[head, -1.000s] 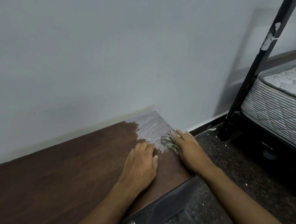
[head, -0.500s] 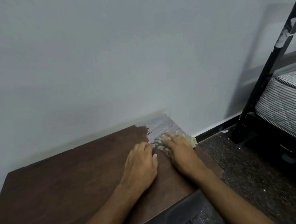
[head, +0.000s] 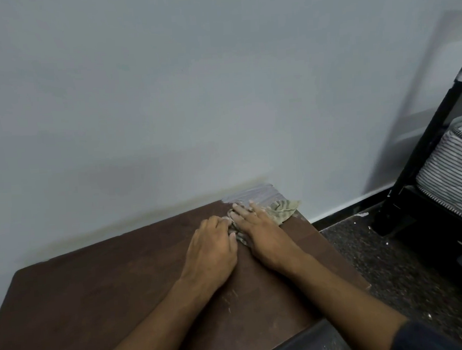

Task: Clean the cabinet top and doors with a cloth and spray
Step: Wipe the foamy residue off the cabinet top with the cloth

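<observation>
Both hands lie side by side on the dark brown cabinet top (head: pixel 110 304), toward its far right corner, at about one o'clock from the middle of the surface. The right hand (head: pixel 260 232) lies palm down on a crumpled, striped greenish cloth (head: pixel 283 211), its fingers fairly straight and spread a little, pressing the cloth flat against the wood. The cloth sticks out past the fingertips at two o'clock, reaching the cabinet's right edge, and a fold of it also shows in the gap between the two hands. The left hand (head: pixel 213 250) rests flat on the bare wood just beside the right one, fingers loosely extended and close together, their tips touching the near fold of the cloth; it grips nothing.

Just beyond the fingertips, at twelve o'clock from the cloth, a pale grey smeared patch (head: pixel 250 194) covers the corner where the top meets the grey wall (head: pixel 192 96). Small white flecks dot the wood near the right forearm. Off at three o'clock, well apart from the cabinet, a black bed frame (head: pixel 423 147) stands on the speckled dark floor (head: pixel 378 260), carrying a striped mattress (head: pixel 451 172).
</observation>
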Demonstrator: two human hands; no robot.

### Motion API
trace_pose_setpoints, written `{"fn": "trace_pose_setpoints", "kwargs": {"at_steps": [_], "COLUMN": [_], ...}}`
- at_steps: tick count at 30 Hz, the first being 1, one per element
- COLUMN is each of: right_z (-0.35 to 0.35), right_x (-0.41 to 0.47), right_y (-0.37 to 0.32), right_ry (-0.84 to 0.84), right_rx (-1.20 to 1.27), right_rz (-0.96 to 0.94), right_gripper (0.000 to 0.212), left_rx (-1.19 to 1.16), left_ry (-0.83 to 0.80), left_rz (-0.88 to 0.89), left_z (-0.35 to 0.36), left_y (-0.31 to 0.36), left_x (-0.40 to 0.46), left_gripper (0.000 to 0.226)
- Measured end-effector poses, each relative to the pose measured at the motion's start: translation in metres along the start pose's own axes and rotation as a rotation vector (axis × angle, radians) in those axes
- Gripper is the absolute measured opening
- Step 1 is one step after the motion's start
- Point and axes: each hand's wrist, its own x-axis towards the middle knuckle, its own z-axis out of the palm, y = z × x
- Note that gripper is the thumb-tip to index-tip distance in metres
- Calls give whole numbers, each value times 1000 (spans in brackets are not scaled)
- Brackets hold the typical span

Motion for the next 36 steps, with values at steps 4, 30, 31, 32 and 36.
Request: {"fn": "trace_pose_setpoints", "kwargs": {"at_steps": [4,30,31,32,36], "right_z": [-2,-10,-13,-16,-14], "right_x": [34,53,54,58,67], "right_y": [28,57,65,75,88], "right_ry": [47,32,48,85,163], "right_rx": [-7,18,19,20,102], "right_rz": [163,139,150,198,372], "right_gripper": [52,60,58,55,43], "left_rx": [-25,10,12,8,8], "left_ry": [-7,-49,-56,-59,-80], "left_rz": [20,97,101,107,99], "left_z": [1,25,27,27,29], "left_y": [-9,1,4,7,8], "left_x": [-1,49,54,59,70], "left_gripper": [41,44,46,48,53]}}
